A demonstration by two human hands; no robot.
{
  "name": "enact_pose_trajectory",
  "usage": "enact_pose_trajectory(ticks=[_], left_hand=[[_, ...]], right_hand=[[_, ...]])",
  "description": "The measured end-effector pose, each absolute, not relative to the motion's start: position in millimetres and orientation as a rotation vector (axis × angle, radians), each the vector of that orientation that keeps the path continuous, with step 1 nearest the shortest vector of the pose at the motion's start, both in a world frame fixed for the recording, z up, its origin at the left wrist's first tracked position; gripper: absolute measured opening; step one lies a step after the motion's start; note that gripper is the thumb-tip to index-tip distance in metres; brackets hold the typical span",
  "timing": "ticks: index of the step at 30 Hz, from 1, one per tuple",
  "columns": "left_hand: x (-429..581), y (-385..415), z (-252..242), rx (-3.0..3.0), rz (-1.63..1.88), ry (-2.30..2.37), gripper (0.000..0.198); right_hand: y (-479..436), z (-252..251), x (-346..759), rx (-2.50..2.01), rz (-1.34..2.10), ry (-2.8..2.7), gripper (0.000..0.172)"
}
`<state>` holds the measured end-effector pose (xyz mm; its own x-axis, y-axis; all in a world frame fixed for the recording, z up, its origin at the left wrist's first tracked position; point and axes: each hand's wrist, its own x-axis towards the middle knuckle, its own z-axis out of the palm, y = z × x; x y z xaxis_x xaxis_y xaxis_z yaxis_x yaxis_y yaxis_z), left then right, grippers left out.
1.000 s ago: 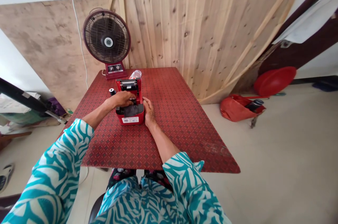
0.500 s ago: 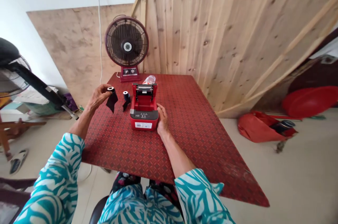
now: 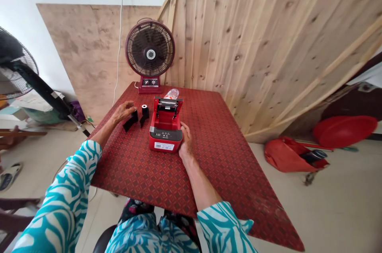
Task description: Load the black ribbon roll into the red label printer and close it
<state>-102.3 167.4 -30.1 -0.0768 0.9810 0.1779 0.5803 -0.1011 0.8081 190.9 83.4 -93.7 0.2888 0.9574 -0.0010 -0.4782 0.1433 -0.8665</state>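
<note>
A red and black label printer [image 3: 166, 137] stands on the patterned red table, its lid [image 3: 168, 104] raised and its inner bay exposed. My right hand [image 3: 185, 141] grips the printer's right side, fingers along the wall. To the left, a black roll [image 3: 131, 119] with a loose tail rests on the table. Above that roll is my left hand [image 3: 124, 110], fingers stretched out and covering its top; whether they still touch it is hard to see. Between it and the printer stands a second black roll [image 3: 144, 114] with a white core, its tail hanging forward.
A clear plastic bottle [image 3: 172, 94] lies behind the printer. At the table's back edge is a dark red fan [image 3: 150, 54]. A standing fan [image 3: 38, 82] is on the left. An orange bag [image 3: 280, 155] sits on the floor, right of the table [image 3: 221, 157].
My left hand has lowered the black roll onto the table beside the other one, and its fingers have straightened. My right hand stays on the printer. The view has shifted slightly.
</note>
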Motion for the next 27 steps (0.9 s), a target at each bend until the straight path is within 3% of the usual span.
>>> enact_pose_trajectory(ticks=[3,8,12,15,21,27], left_hand=[[-92,176,-16,1.896,0.877,1.809,0.047],[-65,190,-7,1.968,0.538,2.026,0.032],[-55,191,-11,1.958,0.592,2.020,0.022],[-58,187,-10,1.956,0.694,1.981,0.025],[-78,158,16,1.601,1.344,1.340,0.036],[-46,108,41,1.664,1.088,1.068,0.046]], right_hand=[[84,-95,191,-0.899,1.158,-0.670,0.050],[86,-96,191,-0.906,1.143,-0.678,0.051],[86,-96,191,-0.925,1.128,-0.694,0.051],[86,-96,191,-0.930,1.130,-0.703,0.052],[90,-98,190,-0.922,1.112,-0.721,0.049],[95,-103,189,-0.939,1.057,-0.784,0.043]])
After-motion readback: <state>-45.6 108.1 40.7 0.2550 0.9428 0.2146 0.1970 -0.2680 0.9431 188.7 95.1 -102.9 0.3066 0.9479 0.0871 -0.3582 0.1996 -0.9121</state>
